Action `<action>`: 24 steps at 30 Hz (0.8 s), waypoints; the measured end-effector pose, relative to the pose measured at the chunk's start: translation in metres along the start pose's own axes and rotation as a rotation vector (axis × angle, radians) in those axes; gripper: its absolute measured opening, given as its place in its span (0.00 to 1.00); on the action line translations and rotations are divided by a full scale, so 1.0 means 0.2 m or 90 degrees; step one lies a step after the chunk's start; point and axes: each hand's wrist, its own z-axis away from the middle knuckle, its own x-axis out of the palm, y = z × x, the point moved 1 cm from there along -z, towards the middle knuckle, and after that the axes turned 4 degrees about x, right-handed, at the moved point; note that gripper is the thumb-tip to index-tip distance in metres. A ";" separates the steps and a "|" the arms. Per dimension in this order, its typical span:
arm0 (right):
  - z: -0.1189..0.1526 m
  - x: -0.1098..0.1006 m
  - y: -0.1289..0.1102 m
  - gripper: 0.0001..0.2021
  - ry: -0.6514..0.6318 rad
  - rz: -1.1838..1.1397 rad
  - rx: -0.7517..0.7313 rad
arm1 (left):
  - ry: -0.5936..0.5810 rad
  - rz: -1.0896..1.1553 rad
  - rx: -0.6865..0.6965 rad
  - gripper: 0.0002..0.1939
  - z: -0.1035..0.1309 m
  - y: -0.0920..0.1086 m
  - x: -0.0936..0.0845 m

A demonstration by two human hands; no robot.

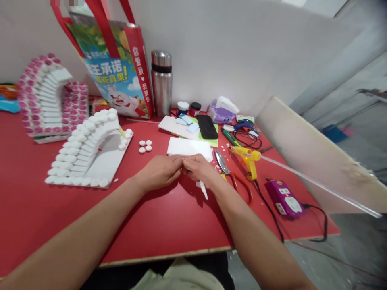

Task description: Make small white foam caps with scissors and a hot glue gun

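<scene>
In the head view my left hand (163, 170) and my right hand (198, 166) meet at the front of the table, fingertips pinched together. Whatever lies between them is hidden by the fingers. A thin white strip (203, 192) sticks out below my right hand; I cannot tell whether it is held or lies on the table. Just beyond both hands lies a stack of white sheets (189, 147). To the left, several white round pieces (145, 146) sit close together. Farther left stands a white curved staircase model (90, 149) edged with similar rounds.
A pink-and-white staircase model (30, 100), a printed bag (121, 76) and a steel flask (162, 84) stand behind. Right of my hands are pliers (223, 163), a yellow glue gun (249, 159) with a long clear stick, and a purple power socket (284, 199) with cables.
</scene>
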 end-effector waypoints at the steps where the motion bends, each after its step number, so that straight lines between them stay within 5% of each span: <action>1: 0.00 0.00 0.00 0.12 0.013 0.016 -0.019 | 0.007 0.046 -0.017 0.17 0.00 0.00 0.00; 5: -0.01 -0.03 0.00 0.14 0.001 0.155 -0.143 | 0.021 0.465 -0.193 0.22 -0.01 -0.02 0.02; 9: 0.02 -0.03 -0.03 0.13 0.018 0.319 -0.251 | -0.062 0.789 -0.346 0.23 -0.02 -0.04 0.05; 16: 0.03 -0.02 -0.03 0.12 0.050 0.518 -0.304 | -0.043 0.895 -0.340 0.13 0.00 -0.06 0.05; 24: 0.02 -0.04 -0.01 0.11 0.065 0.512 -0.305 | -0.014 0.849 -0.342 0.11 -0.01 -0.04 0.04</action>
